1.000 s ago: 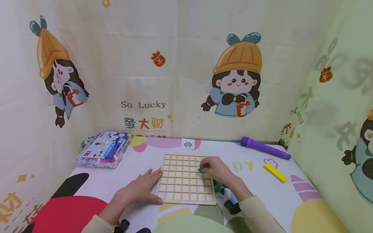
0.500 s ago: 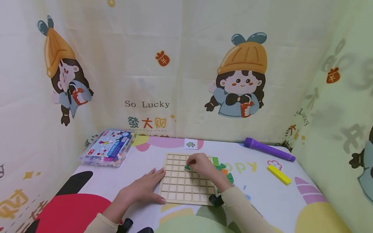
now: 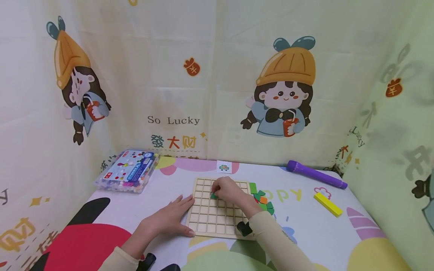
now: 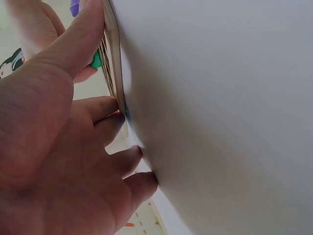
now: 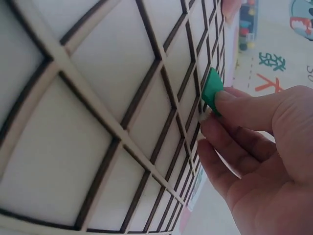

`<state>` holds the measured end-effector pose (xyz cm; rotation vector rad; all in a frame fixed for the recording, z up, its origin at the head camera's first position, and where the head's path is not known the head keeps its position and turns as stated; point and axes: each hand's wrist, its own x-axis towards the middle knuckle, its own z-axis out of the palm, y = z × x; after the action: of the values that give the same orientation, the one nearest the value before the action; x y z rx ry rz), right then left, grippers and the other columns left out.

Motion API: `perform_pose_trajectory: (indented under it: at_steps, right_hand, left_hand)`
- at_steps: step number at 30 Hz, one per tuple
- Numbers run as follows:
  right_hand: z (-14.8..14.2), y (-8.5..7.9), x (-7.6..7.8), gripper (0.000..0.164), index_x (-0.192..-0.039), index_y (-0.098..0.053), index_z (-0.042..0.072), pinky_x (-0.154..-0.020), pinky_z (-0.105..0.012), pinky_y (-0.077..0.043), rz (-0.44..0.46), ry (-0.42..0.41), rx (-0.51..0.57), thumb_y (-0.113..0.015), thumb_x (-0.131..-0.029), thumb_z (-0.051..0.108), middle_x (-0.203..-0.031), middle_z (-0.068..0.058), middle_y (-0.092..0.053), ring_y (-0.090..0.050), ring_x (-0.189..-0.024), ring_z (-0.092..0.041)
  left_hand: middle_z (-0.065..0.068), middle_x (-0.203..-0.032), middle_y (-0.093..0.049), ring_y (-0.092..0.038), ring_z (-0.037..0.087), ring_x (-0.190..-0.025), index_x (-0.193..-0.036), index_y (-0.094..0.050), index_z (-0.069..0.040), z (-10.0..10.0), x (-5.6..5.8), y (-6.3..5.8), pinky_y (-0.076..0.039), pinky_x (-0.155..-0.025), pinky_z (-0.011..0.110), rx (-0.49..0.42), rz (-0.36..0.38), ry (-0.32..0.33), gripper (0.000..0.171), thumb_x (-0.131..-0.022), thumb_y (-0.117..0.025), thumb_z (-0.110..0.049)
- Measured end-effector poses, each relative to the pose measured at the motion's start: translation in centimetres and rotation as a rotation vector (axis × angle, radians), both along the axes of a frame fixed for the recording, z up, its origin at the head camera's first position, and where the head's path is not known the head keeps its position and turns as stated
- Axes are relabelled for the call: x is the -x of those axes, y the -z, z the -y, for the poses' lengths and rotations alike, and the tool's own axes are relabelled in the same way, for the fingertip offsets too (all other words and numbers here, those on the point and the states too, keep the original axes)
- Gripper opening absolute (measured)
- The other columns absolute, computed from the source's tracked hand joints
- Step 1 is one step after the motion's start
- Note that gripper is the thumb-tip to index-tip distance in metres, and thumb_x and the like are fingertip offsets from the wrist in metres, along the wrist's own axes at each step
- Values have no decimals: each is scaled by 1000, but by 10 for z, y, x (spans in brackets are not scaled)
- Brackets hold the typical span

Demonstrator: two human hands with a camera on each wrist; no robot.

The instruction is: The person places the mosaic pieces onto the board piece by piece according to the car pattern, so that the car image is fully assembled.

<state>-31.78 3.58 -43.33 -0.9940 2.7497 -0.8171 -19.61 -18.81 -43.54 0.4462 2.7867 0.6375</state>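
A wooden grid board [image 3: 210, 218] with square cells lies on the table. My right hand [image 3: 228, 190] is over its upper part, and in the right wrist view thumb and fingers pinch a small green tile [image 5: 212, 90] close to the grid. The tile's full outline is partly covered by the thumb. At the board's left edge rests my left hand [image 3: 171, 218], fingers extended; in the left wrist view its thumb and fingertips touch the board's side and the table.
Loose green tiles [image 3: 269, 207] and an orange tile [image 3: 263, 200] lie right of the board. Behind it is a small picture card [image 3: 224, 167]. A clear bead box [image 3: 129, 171] stands back left; a purple microphone-shaped stick [image 3: 317, 174] and a yellow bar [image 3: 327, 204] lie right.
My right hand has moved left across the board with the green tile, uncovering the loose tiles on the right. The left hand keeps its place at the board's edge. The head view has shifted slightly.
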Motion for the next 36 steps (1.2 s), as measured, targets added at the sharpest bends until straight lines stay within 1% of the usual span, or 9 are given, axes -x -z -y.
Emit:
perform_pose_trajectory:
  at_steps: [3,6,10,16,21,24,27,30,36]
  right_hand:
    - [1,0,-1,17,-83,-76,8,-65,-22,-48,-22,-4,-39,-64,-88,-3,-80,1,-64,-52,-71,-8]
    - [1,1,-2,18,-84,-78,8,-66,-22,-49,-43,0,-51,-64,-87,-4,-80,1,-61,-51,-73,-9]
    - [0,3,-5,20,-87,-80,7,-70,-22,-52,-71,3,-67,-64,-88,-5,-83,1,-62,-57,-78,-10]
    - [-3,3,-11,21,-96,-80,5,-74,-22,-54,-117,-20,-89,-63,-88,-4,-90,-4,-65,-64,-87,-15]
    - [-9,2,-15,22,-100,-80,5,-68,-18,-49,-92,-26,-79,-63,-89,-4,-89,0,-64,-59,-80,-9]
    - [-15,2,-17,22,-98,-80,6,-67,-19,-49,-86,-27,-63,-62,-88,-3,-87,1,-64,-56,-77,-8]
    - [-24,1,-18,23,-95,-80,8,-71,-21,-53,-106,-8,-29,-61,-88,-3,-89,1,-67,-59,-79,-9]
    - [-35,0,-17,20,-94,-80,7,-73,-25,-55,-149,15,5,-64,-88,-4,-88,-1,-69,-61,-80,-11]
    - [-64,-3,-8,20,-96,-77,5,-72,-28,-54,-168,101,32,-66,-85,-7,-88,-6,-70,-60,-79,-12]
  left_hand:
    - [8,-164,-29,-17,43,-153,-155,-35,-9,-1,-1,-1,-22,-120,64,-6,5,-3,107,-71,-83,-56]
    - [8,-164,-29,-17,43,-153,-154,-35,-9,-1,-1,-1,-22,-120,64,-10,7,-5,107,-71,-83,-55]
    - [9,-164,-30,-17,44,-152,-154,-35,-8,-1,-1,-1,-22,-119,65,-18,2,-4,107,-71,-83,-56]
    - [8,-164,-30,-18,43,-152,-154,-35,-9,0,1,2,-23,-119,64,-8,-4,2,108,-71,-82,-57]
    - [7,-164,-30,-19,42,-153,-155,-35,-9,-1,1,1,-24,-119,63,14,0,-5,108,-70,-82,-58]
    - [8,-164,-30,-19,42,-153,-154,-35,-9,-1,0,0,-24,-120,63,15,-4,-6,108,-71,-82,-57]
    - [8,-164,-30,-19,42,-152,-154,-35,-8,-1,-1,-2,-24,-120,63,11,-8,-7,107,-71,-83,-56]
    - [8,-164,-30,-19,42,-153,-154,-35,-8,-1,-1,-2,-23,-120,63,10,-6,-4,107,-71,-83,-56]
    - [8,-164,-30,-18,42,-153,-154,-35,-8,-2,0,-1,-24,-119,63,18,-1,0,108,-70,-83,-57]
